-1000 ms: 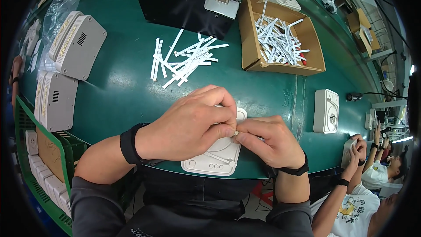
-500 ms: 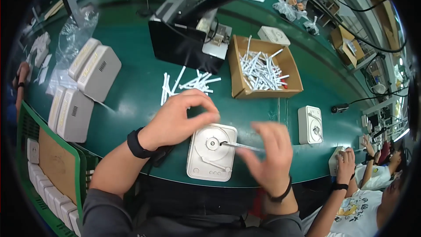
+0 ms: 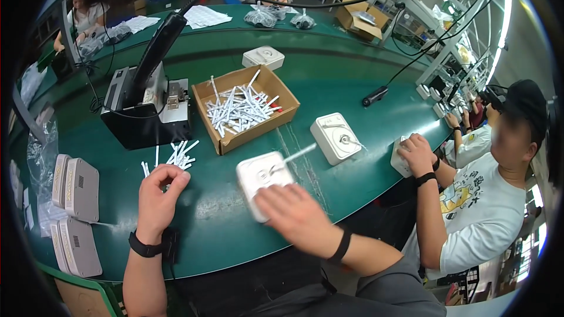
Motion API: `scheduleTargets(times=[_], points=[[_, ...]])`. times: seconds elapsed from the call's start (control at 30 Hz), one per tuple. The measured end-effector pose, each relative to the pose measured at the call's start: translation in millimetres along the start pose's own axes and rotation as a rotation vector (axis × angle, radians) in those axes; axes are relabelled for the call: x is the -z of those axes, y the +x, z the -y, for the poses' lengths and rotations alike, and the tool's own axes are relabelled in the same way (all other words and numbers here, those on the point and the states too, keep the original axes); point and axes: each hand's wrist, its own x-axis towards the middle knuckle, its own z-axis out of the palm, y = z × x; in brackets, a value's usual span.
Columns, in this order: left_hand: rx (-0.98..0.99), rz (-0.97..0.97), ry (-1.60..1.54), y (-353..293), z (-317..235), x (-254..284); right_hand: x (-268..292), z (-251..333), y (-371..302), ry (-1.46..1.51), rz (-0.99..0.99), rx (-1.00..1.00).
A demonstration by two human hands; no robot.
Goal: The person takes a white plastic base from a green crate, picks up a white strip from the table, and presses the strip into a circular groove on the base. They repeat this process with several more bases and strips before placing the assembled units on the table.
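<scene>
My right hand (image 3: 296, 217) lies over the near edge of a white record-player-shaped box (image 3: 258, 170), gripping it with fingers close together; its thumb is hidden. The box is blurred by motion and stands askew on the green table. A white strip (image 3: 301, 152) sticks out from its round disc toward the right. My left hand (image 3: 160, 199) is closed in a pinch beside a small pile of white strips (image 3: 181, 155). Whatever sits between its fingertips, if anything, cannot be made out. A second white record-player-shaped box (image 3: 336, 138), also with a strip, stands farther right.
Behind are a cardboard box (image 3: 285, 91) of white strips and a black machine (image 3: 138, 120). Another white box (image 3: 263, 57) lies beyond. Several pale cases (image 3: 82, 191) stand at left above a green crate (image 3: 88, 293). At right, a co-worker's hand (image 3: 417, 155) holds a white box.
The view has turned to the right. My right hand has come from the strip onto the box, which has shifted right and away. My left hand is now apart from the box, near the strip pile.
</scene>
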Motion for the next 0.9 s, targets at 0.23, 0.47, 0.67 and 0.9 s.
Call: scheduleTargets(times=[0.23, 0.47, 0.67, 0.9], points=[[-0.005, 0.093, 0.029, -2, 1, -8, 13, -109, -12, -0.101, 0.030, -0.160], [-0.148, 0.095, 0.106, -12, -3, 3, -19, -168, -25, -0.200, -0.131, -0.149], [-0.021, 0.138, 0.081, 6, 2, -11, 14, -57, 46, 0.314, -0.152, -0.101], [-0.250, -0.240, 0.600, -28, -54, 68, -25, -34, 103, 0.562, 0.136, 0.061]])
